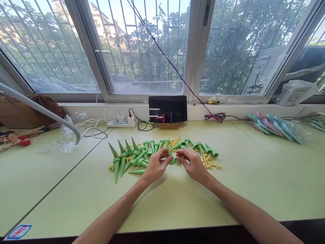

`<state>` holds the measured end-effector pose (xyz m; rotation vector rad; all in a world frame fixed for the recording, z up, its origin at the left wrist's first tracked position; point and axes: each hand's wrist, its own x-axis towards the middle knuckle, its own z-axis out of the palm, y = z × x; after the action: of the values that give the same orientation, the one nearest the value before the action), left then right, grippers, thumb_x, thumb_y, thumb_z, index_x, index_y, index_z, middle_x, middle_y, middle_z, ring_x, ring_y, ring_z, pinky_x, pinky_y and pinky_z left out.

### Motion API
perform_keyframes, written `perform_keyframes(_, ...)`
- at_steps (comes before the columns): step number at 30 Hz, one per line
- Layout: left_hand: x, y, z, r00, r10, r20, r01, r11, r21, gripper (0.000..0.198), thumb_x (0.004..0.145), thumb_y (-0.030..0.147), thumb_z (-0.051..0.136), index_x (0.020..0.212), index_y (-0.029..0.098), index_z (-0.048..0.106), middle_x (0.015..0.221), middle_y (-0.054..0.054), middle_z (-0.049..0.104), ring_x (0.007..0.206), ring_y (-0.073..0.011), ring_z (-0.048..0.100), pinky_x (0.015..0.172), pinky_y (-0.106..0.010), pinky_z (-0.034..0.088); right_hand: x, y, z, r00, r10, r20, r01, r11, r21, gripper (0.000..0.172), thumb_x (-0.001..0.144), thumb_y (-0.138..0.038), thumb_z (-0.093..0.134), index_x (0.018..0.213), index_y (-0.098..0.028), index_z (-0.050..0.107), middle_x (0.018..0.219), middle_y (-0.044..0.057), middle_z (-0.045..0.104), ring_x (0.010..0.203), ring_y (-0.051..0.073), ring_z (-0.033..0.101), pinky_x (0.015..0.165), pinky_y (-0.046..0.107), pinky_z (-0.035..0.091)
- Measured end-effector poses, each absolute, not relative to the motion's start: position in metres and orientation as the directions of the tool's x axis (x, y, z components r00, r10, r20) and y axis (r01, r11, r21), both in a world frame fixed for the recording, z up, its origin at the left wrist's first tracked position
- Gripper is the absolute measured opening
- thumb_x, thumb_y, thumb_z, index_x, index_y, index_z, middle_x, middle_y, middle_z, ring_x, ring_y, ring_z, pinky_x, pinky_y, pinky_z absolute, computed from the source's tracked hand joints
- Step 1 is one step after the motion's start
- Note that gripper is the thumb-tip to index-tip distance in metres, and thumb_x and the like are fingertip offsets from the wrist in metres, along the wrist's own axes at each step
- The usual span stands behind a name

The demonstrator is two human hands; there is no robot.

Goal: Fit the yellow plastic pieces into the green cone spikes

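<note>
At the far left of the pale green table (63, 203), a brown cardboard box (19, 113) sits by the wall, with red balls (24, 143) lying near it; a curved white tube (50, 113) slants across toward crumpled clear plastic (63, 145); right of that, a white power strip (122, 124) lies against the wall with plugs in it; next comes a spread of loose green cones (123, 159), many with broad ribbed caps, lying at various angles among small yellow pieces (209, 162) that reach from the left end of the spread to the right; at the middle of the spread, the left hand (157, 166) has thumb and fingers closed in a pinch on one green spike (169, 152), which stands roughly upright, point up and wide base down, above the table; behind it, a dark screen (167, 101) leans at the wall, a phone (170, 117) in front of it; the right hand (194, 166) is just beside the spike's base, fingers curled and thumb close to the fingertips, though whether it has hold of anything I cannot tell; farther right, a yellow-and-black screwdriver (213, 102) lies on the sill above a coiled cable (215, 117); teal and pink items (275, 126) in clear wrapping lie well apart at the right.
</note>
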<state>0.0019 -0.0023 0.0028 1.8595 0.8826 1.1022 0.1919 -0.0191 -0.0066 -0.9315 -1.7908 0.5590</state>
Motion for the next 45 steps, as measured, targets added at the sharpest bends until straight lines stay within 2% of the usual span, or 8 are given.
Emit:
perform_keyframes(7, 0.0031, -0.0028, 0.0058, 0.407, 0.84, 0.358, 0.166, -0.453, 0.876, 0.013, 0.092, 0.032, 0.055, 0.093, 0.019, 0.051, 0.09, -0.004, 0.058, 0.087, -0.0175, 0.063, 0.081, -0.031, 0.053, 0.1914, -0.0204, -0.0049, -0.214, 0.799, 0.562, 0.303, 0.601, -0.739, 0.019, 0.092, -0.019, 0.055, 0.109, -0.02, 0.064, 0.1, 0.006, 0.07, 0.085, 0.018, 0.068, 0.079, 0.032, 0.057)
perform_keyframes(13, 0.0032, -0.003, 0.0061, 0.399, 0.842, 0.363, 0.186, -0.462, 0.867, 0.015, 0.091, 0.033, 0.056, 0.092, 0.019, 0.054, 0.089, -0.003, 0.061, 0.084, -0.017, 0.064, 0.075, -0.028, 0.052, 0.1911, -0.0218, -0.0041, -0.212, 0.793, 0.572, 0.34, 0.608, -0.717, 0.023, 0.091, -0.02, 0.057, 0.113, -0.021, 0.064, 0.101, 0.007, 0.073, 0.088, 0.019, 0.07, 0.083, 0.035, 0.059)
perform_keyframes(18, 0.003, -0.0031, 0.0073, 0.386, 0.844, 0.373, 0.211, -0.474, 0.855, 0.013, 0.091, 0.031, 0.057, 0.092, 0.018, 0.056, 0.088, -0.002, 0.063, 0.082, -0.016, 0.065, 0.07, -0.025, 0.052, 0.191, -0.0216, -0.004, -0.199, 0.819, 0.539, 0.298, 0.574, -0.762, 0.026, 0.089, -0.022, 0.061, 0.116, -0.021, 0.064, 0.104, 0.007, 0.073, 0.094, 0.021, 0.071, 0.086, 0.037, 0.06)
perform_keyframes(24, 0.0035, -0.005, 0.0091, 0.394, 0.842, 0.368, 0.226, -0.477, 0.849, 0.013, 0.092, 0.032, 0.056, 0.092, 0.019, 0.056, 0.088, -0.002, 0.063, 0.082, -0.0156, 0.065, 0.07, -0.025, 0.053, 0.1911, -0.0194, -0.0068, -0.192, 0.84, 0.507, 0.245, 0.542, -0.804, 0.028, 0.087, -0.026, 0.065, 0.115, -0.021, 0.063, 0.097, 0.006, 0.074, 0.093, 0.022, 0.073, 0.086, 0.04, 0.061)
perform_keyframes(31, 0.0036, -0.0047, 0.0091, 0.39, 0.844, 0.368, 0.244, -0.48, 0.843, 0.014, 0.092, 0.033, 0.055, 0.092, 0.019, 0.056, 0.087, -0.003, 0.063, 0.081, -0.0158, 0.065, 0.07, -0.026, 0.053, 0.1926, -0.0194, -0.0071, -0.216, 0.816, 0.537, 0.307, 0.579, -0.756, 0.021, 0.09, -0.023, 0.062, 0.11, -0.02, 0.064, 0.098, 0.007, 0.075, 0.094, 0.022, 0.073, 0.086, 0.037, 0.06)
perform_keyframes(36, 0.0035, -0.0044, 0.007, 0.406, 0.832, 0.377, 0.261, -0.501, 0.825, 0.014, 0.091, 0.032, 0.055, 0.093, 0.019, 0.059, 0.089, -0.003, 0.063, 0.082, -0.0158, 0.064, 0.072, -0.027, 0.055, 0.1941, -0.0188, -0.0059, -0.254, 0.808, 0.531, 0.363, 0.589, -0.722, 0.022, 0.09, -0.019, 0.059, 0.112, -0.02, 0.063, 0.099, 0.006, 0.076, 0.095, 0.022, 0.073, 0.085, 0.037, 0.058)
perform_keyframes(45, 0.0009, -0.0027, 0.0023, 0.436, 0.808, 0.397, 0.345, -0.557, 0.755, 0.013, 0.091, 0.028, 0.054, 0.098, 0.019, 0.06, 0.09, -0.004, 0.063, 0.081, -0.0165, 0.063, 0.069, -0.028, 0.055, 0.1933, -0.018, -0.0086, -0.265, 0.814, 0.517, 0.357, 0.581, -0.731, 0.025, 0.089, -0.015, 0.057, 0.113, -0.021, 0.063, 0.094, 0.005, 0.075, 0.088, 0.019, 0.072, 0.082, 0.033, 0.056)
